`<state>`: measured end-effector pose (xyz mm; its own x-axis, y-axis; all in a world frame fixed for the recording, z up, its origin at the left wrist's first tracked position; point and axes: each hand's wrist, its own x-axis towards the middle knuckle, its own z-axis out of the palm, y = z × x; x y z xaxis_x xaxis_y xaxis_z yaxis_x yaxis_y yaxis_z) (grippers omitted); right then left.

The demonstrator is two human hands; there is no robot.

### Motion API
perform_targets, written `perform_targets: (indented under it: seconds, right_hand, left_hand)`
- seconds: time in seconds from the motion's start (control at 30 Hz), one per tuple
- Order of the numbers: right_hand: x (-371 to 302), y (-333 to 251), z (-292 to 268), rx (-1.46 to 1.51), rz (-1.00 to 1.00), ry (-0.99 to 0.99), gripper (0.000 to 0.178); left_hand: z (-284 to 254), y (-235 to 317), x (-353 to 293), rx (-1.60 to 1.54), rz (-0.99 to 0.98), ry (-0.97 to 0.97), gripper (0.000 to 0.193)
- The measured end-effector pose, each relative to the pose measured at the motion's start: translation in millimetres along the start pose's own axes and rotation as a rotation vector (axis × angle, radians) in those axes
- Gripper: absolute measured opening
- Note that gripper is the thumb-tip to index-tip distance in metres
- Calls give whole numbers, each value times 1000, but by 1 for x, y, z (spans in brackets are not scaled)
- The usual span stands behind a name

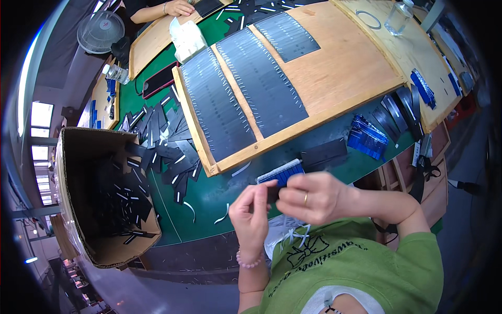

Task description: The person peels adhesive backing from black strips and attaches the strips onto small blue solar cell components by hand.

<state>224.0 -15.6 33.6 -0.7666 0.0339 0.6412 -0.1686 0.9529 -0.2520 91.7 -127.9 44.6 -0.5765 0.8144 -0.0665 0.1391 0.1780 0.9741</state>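
My left hand (250, 213) and my right hand (316, 198) meet just in front of my chest, fingers closed in a pinch. Between them shows a small dark piece (273, 195), mostly hidden by the fingers; its exact kind cannot be made out. Right behind the hands lies a bundle of blue strips (282, 171) with a whitish upper edge. A flat black strip (324, 154) rests to its right. Beyond stands a wooden tray (355, 68) holding three dark panels (261, 83) lined with short white marks along their edges.
An open cardboard box (107, 256) with black pieces inside stands at left. Many black strips (178, 162) are heaped beside it on the green table (209, 193). Another blue bundle (367, 137) lies right. A phone (158, 81), bottles and a co-worker's hand (179, 8) are farther off.
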Motion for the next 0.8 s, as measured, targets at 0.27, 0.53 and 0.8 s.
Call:
perform_targets:
  seconds: [0.27, 0.53, 0.8]
  right_hand:
    - [-21, 11, 14, 112, 287, -9, 35]
    - [-26, 16, 15, 34, 232, 129, 34]
    - [-4, 8, -9, 133, 190, 282, 33]
  left_hand:
    - [-20, -9, 11, -90, 16, 243, 22]
    - [-24, -12, 11, -79, 18, 333, 19]
    - [-26, -7, 9, -359, -111, 61, 22]
